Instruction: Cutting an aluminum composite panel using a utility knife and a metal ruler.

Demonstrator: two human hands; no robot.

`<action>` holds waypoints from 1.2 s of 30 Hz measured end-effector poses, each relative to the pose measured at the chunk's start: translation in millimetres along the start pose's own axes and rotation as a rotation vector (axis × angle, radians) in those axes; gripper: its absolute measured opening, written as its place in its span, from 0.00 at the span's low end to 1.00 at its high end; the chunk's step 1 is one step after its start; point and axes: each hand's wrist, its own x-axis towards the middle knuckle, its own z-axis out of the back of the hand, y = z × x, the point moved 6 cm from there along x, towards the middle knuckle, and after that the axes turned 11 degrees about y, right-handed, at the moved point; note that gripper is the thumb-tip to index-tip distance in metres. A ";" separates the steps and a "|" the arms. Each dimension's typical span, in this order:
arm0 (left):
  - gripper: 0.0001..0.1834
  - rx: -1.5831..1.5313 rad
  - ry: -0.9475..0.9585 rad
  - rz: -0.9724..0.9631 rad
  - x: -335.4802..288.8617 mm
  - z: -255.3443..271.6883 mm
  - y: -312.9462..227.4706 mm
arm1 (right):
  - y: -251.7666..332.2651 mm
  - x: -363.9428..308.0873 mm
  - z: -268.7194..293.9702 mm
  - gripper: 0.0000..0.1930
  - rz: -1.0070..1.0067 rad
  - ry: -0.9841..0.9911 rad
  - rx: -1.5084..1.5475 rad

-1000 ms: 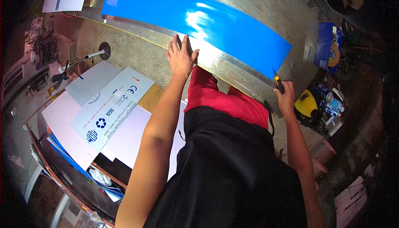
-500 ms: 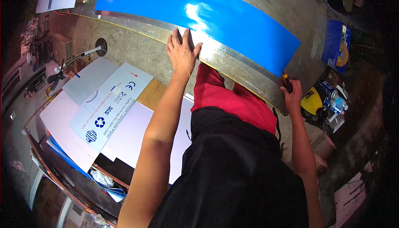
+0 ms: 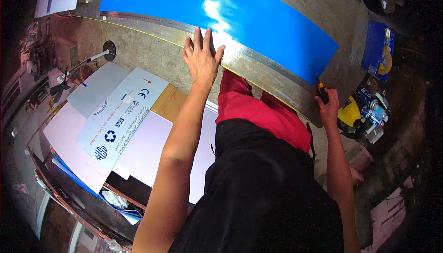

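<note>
A long glossy blue sheet (image 3: 267,31) lies across the metal-topped table (image 3: 290,91). Along its near edge runs a metal ruler (image 3: 267,62) with fine markings. My left hand (image 3: 203,63) lies palm down with its fingers spread, fingertips on the ruler at the sheet's near edge. At the right end, my right hand (image 3: 328,107) is closed around a black and orange utility knife (image 3: 320,87). The knife's tip is by the sheet's near right corner; whether the blade touches it I cannot tell.
To the left, several white and grey panels (image 3: 124,114) are stacked, beside a fan on a pole (image 3: 87,63). At the right are a yellow container (image 3: 350,113), cans (image 3: 368,99) and a blue piece with a tape roll (image 3: 386,61). A yellow strip edges the table.
The whole view has shifted slightly. My left hand stays spread on the ruler, and my right hand keeps the utility knife at the sheet's right corner.
</note>
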 end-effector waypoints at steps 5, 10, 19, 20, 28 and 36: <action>0.40 -0.026 -0.005 0.004 -0.4 -2.0 0.1 | -1.2 -0.6 -0.3 0.23 0.042 -0.009 -0.039; 0.40 -0.095 -0.018 0.008 -1.2 -4.0 1.2 | 2.5 -0.6 0.6 0.22 0.061 -0.007 -0.024; 0.38 -0.116 -0.017 0.016 -1.0 0.5 -2.6 | 3.0 -0.6 0.9 0.21 0.083 -0.017 -0.015; 0.38 -0.116 -0.016 0.014 -0.9 0.9 -3.2 | 1.4 -1.1 0.5 0.21 0.100 -0.022 -0.022; 0.37 -0.130 -0.060 -0.042 -0.6 3.8 -2.2 | 5.1 0.0 1.0 0.22 0.074 -0.001 -0.002; 0.37 -0.134 -0.040 -0.043 0.5 4.5 -1.3 | 5.4 0.1 1.1 0.22 0.086 0.006 -0.032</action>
